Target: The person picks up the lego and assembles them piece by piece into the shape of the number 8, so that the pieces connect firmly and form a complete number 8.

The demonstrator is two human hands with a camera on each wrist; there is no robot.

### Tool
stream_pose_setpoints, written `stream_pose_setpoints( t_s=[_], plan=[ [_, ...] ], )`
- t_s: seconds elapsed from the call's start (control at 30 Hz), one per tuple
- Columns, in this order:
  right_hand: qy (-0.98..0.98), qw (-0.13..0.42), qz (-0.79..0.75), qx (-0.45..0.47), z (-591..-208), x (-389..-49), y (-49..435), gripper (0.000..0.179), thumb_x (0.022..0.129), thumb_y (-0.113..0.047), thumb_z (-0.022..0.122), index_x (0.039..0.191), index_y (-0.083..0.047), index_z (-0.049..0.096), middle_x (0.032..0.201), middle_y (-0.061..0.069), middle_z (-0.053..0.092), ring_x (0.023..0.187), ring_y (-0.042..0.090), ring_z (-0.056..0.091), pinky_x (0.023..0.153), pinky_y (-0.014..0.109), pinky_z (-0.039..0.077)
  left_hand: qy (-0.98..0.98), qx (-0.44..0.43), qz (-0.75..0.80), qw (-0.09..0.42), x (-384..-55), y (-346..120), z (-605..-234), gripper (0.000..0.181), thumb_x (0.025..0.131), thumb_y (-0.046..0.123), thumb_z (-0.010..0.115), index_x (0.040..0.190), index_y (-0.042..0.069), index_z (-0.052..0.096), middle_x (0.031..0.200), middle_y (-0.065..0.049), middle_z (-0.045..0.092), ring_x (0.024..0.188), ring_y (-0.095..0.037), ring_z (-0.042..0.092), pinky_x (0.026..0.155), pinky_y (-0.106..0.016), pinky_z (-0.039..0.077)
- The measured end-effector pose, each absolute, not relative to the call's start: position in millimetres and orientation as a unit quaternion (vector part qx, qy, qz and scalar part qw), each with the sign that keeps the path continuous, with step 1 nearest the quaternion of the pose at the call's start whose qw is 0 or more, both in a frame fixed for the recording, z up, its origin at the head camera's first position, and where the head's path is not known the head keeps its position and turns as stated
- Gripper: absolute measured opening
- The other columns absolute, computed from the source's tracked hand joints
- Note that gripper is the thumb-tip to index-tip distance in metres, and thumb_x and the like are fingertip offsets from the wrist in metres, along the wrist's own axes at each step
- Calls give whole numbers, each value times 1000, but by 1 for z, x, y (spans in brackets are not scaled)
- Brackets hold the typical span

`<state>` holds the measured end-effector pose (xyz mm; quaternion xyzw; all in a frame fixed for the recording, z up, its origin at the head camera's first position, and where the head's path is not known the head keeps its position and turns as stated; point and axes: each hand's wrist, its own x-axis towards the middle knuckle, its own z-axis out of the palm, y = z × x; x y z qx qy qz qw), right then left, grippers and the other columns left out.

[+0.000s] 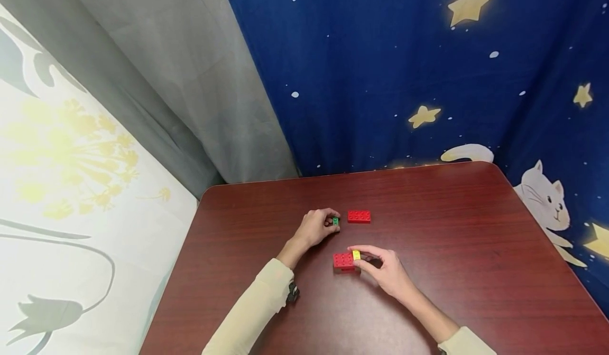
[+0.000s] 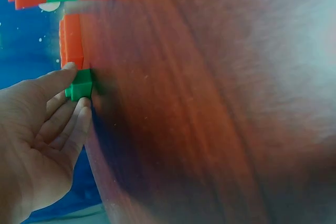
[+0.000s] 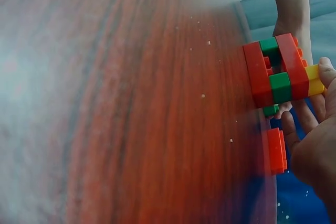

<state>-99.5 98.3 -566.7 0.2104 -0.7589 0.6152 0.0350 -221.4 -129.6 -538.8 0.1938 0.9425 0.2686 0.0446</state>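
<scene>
My left hand (image 1: 314,227) pinches a small green toy brick (image 1: 335,222) between thumb and fingertips at the tabletop. In the left wrist view this green brick (image 2: 81,84) shows its stud side toward the palm. Nearer to me stands a stack of bricks (image 1: 343,260); the right wrist view shows two red bricks (image 3: 291,66) with green bricks (image 3: 280,88) between them and a gap. My right hand (image 1: 387,271) pinches a yellow brick (image 1: 356,255) at the right end of the stack's top. The yellow brick (image 3: 314,80) touches the upper red brick.
A loose red brick (image 1: 359,216) lies flat beyond the stack, just right of my left hand. The brown wooden table (image 1: 452,228) has its far edge against a blue star-patterned curtain (image 1: 371,69). A grey curtain (image 1: 190,80) hangs at the left.
</scene>
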Motion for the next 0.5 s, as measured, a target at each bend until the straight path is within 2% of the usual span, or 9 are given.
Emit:
stream_pose_setpoints(
  t_s=[0.2, 0.33, 0.5],
  plan=[
    [-759, 33, 616, 209, -567, -99, 100, 34, 96, -15, 81, 130, -12, 76, 117, 0, 79, 99, 15, 75, 83, 24, 59, 945, 197, 259, 42, -208, -129, -540, 29, 95, 23, 84, 123, 16, 77, 105, 1, 75, 91, -10, 67, 83, -28, 58],
    [-767, 25, 610, 201, -565, -98, 101, 37, 96, -19, 82, 133, -17, 76, 122, 6, 78, 103, 18, 74, 87, 28, 59, 946, 204, 250, 38, -199, -132, -540, 30, 95, 23, 84, 123, 16, 77, 105, 1, 74, 89, -10, 66, 80, -27, 57],
    [-771, 32, 605, 198, -564, -96, 100, 36, 97, -19, 81, 132, -15, 76, 119, 1, 78, 101, 16, 74, 85, 27, 58, 946, 211, 242, 32, -189, -135, -539, 30, 95, 24, 84, 123, 16, 77, 107, 1, 74, 88, -11, 65, 78, -27, 56]
  ],
)
